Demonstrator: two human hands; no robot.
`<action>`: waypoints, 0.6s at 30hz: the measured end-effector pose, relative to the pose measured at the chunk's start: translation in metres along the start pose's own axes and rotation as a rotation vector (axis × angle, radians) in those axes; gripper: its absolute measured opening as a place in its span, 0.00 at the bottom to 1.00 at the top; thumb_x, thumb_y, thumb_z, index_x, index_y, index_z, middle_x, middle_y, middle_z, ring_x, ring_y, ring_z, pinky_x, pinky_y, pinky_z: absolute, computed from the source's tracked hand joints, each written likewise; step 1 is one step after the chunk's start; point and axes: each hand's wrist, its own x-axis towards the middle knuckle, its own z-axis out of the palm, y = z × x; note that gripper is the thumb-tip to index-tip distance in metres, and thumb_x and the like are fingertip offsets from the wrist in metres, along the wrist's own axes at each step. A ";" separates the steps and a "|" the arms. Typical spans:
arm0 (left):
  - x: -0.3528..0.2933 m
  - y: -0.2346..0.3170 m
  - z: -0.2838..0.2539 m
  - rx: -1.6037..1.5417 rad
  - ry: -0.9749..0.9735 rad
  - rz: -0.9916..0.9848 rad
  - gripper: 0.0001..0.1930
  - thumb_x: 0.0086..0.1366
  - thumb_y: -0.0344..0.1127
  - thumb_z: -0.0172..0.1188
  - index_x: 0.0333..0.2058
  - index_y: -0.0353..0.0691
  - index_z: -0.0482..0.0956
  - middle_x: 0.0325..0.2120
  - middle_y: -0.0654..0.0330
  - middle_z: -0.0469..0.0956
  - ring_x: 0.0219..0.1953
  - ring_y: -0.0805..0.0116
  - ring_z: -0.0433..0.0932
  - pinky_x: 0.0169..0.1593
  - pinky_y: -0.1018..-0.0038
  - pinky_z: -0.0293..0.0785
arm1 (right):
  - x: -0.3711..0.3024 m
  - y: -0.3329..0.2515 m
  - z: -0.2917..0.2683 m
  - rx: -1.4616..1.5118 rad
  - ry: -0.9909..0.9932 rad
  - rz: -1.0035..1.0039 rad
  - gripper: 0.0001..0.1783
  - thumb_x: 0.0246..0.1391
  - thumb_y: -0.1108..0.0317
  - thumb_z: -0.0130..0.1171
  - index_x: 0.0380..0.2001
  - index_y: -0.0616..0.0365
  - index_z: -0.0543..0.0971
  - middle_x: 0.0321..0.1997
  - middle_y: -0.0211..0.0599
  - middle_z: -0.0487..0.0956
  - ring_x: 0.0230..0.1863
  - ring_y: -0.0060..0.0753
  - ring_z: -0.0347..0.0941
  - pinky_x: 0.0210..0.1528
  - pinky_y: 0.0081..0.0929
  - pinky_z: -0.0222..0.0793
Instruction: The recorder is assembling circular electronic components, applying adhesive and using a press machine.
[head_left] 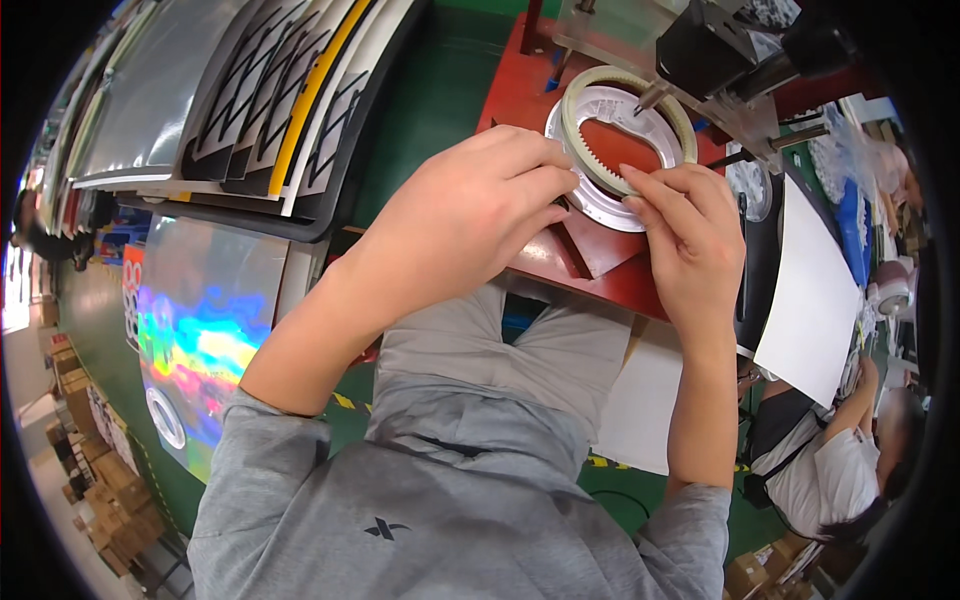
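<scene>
A cream ring (pixel 683 125) with small teeth on its inner edge lies tilted over a white round ring-shaped part (pixel 612 212) on a red machine bed (pixel 505 90). My right hand (pixel 697 235) pinches the cream ring's near right rim between thumb and fingers. My left hand (pixel 480 205) is at the ring's left side, fingers bent and tips against its rim; its grip is partly hidden by the hand itself. Just above the ring hangs a metal pin (pixel 652 97) of the machine.
Clear plates and a black machine block (pixel 705 50) overhang the ring. Stacked printed sheets in a black tray (pixel 330 205) stand at left, above a shiny rainbow sheet (pixel 205 330). White sheets (pixel 815 300) lie at right, where another person (pixel 820 460) sits.
</scene>
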 end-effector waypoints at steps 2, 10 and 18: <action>-0.005 -0.003 0.006 -0.034 0.005 -0.004 0.18 0.60 0.26 0.71 0.50 0.34 0.84 0.52 0.51 0.81 0.53 0.49 0.82 0.58 0.60 0.79 | 0.000 -0.003 0.000 -0.016 0.000 -0.015 0.14 0.52 0.73 0.73 0.44 0.52 0.91 0.39 0.32 0.82 0.48 0.40 0.79 0.49 0.37 0.72; -0.025 0.006 0.020 -0.033 0.127 -0.093 0.23 0.61 0.23 0.69 0.57 0.36 0.83 0.59 0.48 0.78 0.58 0.47 0.79 0.60 0.59 0.77 | -0.005 -0.027 0.004 -0.100 0.040 0.001 0.15 0.51 0.72 0.74 0.44 0.51 0.91 0.36 0.28 0.81 0.42 0.35 0.77 0.41 0.35 0.66; -0.019 0.008 0.021 -0.142 0.227 -0.184 0.20 0.62 0.24 0.70 0.54 0.35 0.85 0.55 0.49 0.83 0.57 0.50 0.82 0.61 0.62 0.78 | -0.007 -0.041 0.010 -0.125 0.068 0.065 0.13 0.51 0.72 0.74 0.42 0.53 0.90 0.35 0.27 0.81 0.41 0.34 0.77 0.39 0.35 0.64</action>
